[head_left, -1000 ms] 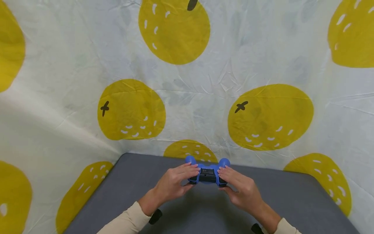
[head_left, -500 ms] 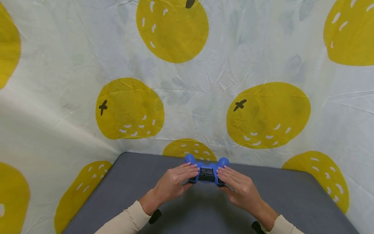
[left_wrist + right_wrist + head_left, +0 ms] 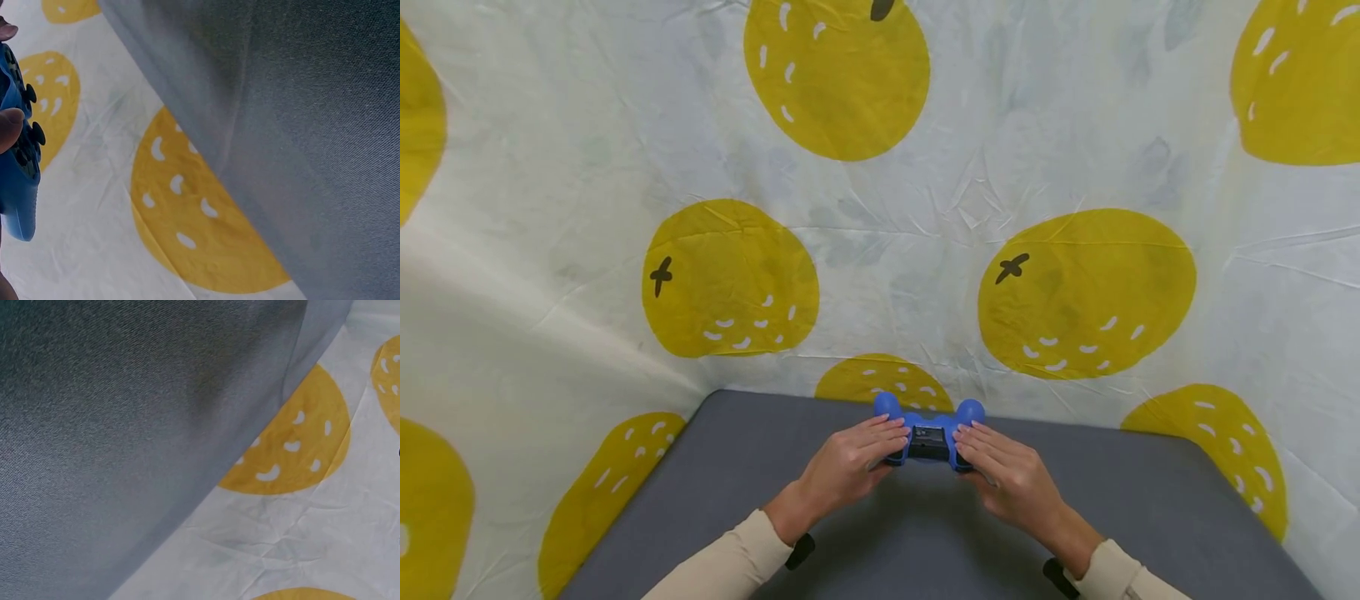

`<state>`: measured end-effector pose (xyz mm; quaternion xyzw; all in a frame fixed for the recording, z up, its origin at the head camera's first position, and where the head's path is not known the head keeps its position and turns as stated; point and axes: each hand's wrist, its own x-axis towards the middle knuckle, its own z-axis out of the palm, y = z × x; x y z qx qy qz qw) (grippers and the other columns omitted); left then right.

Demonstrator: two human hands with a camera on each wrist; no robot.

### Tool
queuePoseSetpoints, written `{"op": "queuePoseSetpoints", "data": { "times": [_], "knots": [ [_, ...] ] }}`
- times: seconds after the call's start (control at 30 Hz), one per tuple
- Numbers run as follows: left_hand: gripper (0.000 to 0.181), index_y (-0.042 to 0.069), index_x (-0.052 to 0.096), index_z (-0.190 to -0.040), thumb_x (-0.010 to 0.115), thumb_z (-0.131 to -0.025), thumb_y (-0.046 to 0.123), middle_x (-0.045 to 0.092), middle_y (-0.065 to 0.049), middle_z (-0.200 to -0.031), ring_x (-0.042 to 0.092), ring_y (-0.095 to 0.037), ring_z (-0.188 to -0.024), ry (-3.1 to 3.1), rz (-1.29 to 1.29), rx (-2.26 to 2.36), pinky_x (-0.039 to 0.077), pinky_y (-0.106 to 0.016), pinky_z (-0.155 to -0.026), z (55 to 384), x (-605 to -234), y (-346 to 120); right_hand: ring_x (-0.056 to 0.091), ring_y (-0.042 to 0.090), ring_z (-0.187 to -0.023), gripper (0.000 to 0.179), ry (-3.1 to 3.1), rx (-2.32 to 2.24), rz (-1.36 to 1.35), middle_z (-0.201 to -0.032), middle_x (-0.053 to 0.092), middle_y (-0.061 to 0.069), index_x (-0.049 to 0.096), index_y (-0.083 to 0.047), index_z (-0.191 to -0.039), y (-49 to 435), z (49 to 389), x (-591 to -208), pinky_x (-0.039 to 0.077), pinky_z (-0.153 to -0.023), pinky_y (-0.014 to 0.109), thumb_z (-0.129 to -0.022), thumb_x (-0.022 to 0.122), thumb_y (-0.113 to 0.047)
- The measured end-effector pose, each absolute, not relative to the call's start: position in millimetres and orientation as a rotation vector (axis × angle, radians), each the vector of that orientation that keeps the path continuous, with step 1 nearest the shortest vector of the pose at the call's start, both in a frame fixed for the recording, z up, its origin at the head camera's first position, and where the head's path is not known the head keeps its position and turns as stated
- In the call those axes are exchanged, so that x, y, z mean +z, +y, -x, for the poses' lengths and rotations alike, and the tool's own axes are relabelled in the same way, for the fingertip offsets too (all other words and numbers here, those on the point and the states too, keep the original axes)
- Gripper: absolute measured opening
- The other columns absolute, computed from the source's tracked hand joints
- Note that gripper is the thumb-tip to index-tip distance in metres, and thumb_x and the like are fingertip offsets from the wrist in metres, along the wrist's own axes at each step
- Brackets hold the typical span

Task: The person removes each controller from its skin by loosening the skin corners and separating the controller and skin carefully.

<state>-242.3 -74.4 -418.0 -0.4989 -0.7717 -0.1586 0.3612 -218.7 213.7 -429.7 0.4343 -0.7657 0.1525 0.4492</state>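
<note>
Above grey tbl (image 3: 1120,500), blue controller (image 3: 928,442) in grip of both hands (image 3: 848,467) (image 3: 1018,483), L/R ends.

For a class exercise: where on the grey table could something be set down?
The grey table is bare left of the left grip, right of the right grip, each out to the patterned cloth, and between the forearms. The crowded spot is around the blue controller, held by both grips.
</note>
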Motion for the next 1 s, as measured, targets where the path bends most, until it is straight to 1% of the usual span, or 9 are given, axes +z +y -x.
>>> {"op": "queuePoseSetpoints", "data": {
  "times": [0.17, 0.23, 0.27, 0.33, 0.4, 0.47, 0.5, 0.7, 1.0],
  "knots": [
    [0.054, 0.008, 0.078, -0.12, 0.097, -0.069, 0.01, 0.078, -0.006, -0.123, 0.073, -0.02, -0.12, -2.007, 1.275, -0.393, 0.053, -0.033, -0.109, 245.4, -421.4, -72.5, 0.079, 0.033, -0.1, 0.054, -1.896, 0.359, -1.083, -0.111, 0.08, 0.015, 0.079, -0.001, -0.112, 215.9, 222.8, -432.0, 0.054, -0.104, 0.032, -0.107, 0.044, -0.043],
    [0.053, 0.008, 0.078, -0.12, 0.097, -0.07, 0.01, 0.078, -0.006, -0.123, 0.073, -0.02, -0.12, -2.011, 1.272, -0.391, 0.053, -0.032, -0.109, 246.8, -422.8, -71.7, 0.079, 0.032, -0.101, 0.047, -1.903, 0.354, -1.088, -0.112, 0.08, 0.015, 0.079, -0.002, -0.113, 217.0, 224.0, -432.5, 0.056, -0.101, 0.035, -0.105, 0.053, -0.039],
    [0.053, 0.008, 0.078, -0.119, 0.097, -0.07, 0.01, 0.078, -0.006, -0.123, 0.073, -0.02, -0.12, -2.014, 1.27, -0.39, 0.053, -0.033, -0.109, 247.6, -423.5, -71.3, 0.079, 0.032, -0.101, 0.039, -1.904, 0.349, -1.09, -0.112, 0.08, 0.015, 0.079, -0.002, -0.113, 217.4, 224.7, -432.8, 0.057, -0.099, 0.037, -0.103, 0.062, -0.036],
    [0.054, 0.008, 0.078, -0.119, 0.097, -0.069, 0.01, 0.078, -0.006, -0.123, 0.073, -0.02, -0.12, -2.017, 1.267, -0.387, 0.053, -0.033, -0.108, 249.5, -425.4, -70.4, 0.078, 0.032, -0.102, 0.033, -1.916, 0.345, -1.087, -0.112, 0.08, 0.015, 0.078, -0.002, -0.113, 218.0, 225.8, -433.4, 0.058, -0.096, 0.039, -0.09, 0.084, -0.025],
    [0.054, 0.008, 0.078, -0.119, 0.098, -0.069, 0.01, 0.078, -0.006, -0.123, 0.073, -0.02, -0.119, -2.017, 1.263, -0.382, 0.054, -0.033, -0.108, 250.9, -426.6, -69.6, 0.078, 0.032, -0.101, 0.046, -1.922, 0.339, -1.083, -0.112, 0.08, 0.015, 0.079, -0.002, -0.111, 218.1, 227.4, -434.3, 0.059, -0.092, 0.041, -0.07, 0.097, -0.012],
    [0.054, 0.008, 0.078, -0.119, 0.098, -0.069, 0.01, 0.078, -0.006, -0.123, 0.073, -0.02, -0.119, -2.016, 1.261, -0.373, 0.054, -0.033, -0.108, 252.5, -428.1, -68.8, 0.079, 0.033, -0.1, 0.06, -1.922, 0.338, -1.077, -0.11, 0.08, 0.015, 0.079, -0.002, -0.109, 217.8, 229.2, -435.4, 0.061, -0.089, 0.043, -0.053, 0.101, -0.005],
    [0.054, 0.007, 0.078, -0.119, 0.098, -0.069, 0.01, 0.078, -0.007, -0.123, 0.073, -0.02, -0.119, -2.014, 1.261, -0.371, 0.054, -0.033, -0.108, 253.2, -428.6, -68.5, 0.079, 0.033, -0.1, 0.061, -1.929, 0.34, -1.072, -0.11, 0.08, 0.016, 0.079, -0.001, -0.107, 217.7, 229.8, -436.2, 0.061, -0.089, 0.043, -0.05, 0.101, -0.003],
    [0.054, 0.006, 0.077, -0.119, 0.098, -0.069, 0.011, 0.078, -0.008, -0.122, 0.074, -0.021, -0.118, -2.012, 1.257, -0.346, 0.055, -0.035, -0.107, 258.5, -434.1, -68.0, 0.078, 0.032, -0.102, 0.059, -1.962, 0.349, -1.064, -0.111, 0.08, 0.016, 0.079, -0.001, -0.107, 216.6, 233.8, -441.0, 0.06, -0.09, 0.044, -0.053, 0.1, -0.003],
    [0.055, 0.006, 0.077, -0.119, 0.098, -0.069, 0.011, 0.078, -0.006, -0.122, 0.074, -0.02, -0.118, -2.003, 1.239, -0.297, 0.055, -0.035, -0.106, 265.4, -441.6, -68.3, 0.079, 0.03, -0.099, 0.058, -1.931, 0.316, -1.046, -0.106, 0.081, 0.015, 0.079, -0.001, -0.104, 213.9, 242.1, -446.7, 0.062, -0.085, 0.044, -0.05, 0.102, -0.003]
  ]
}}
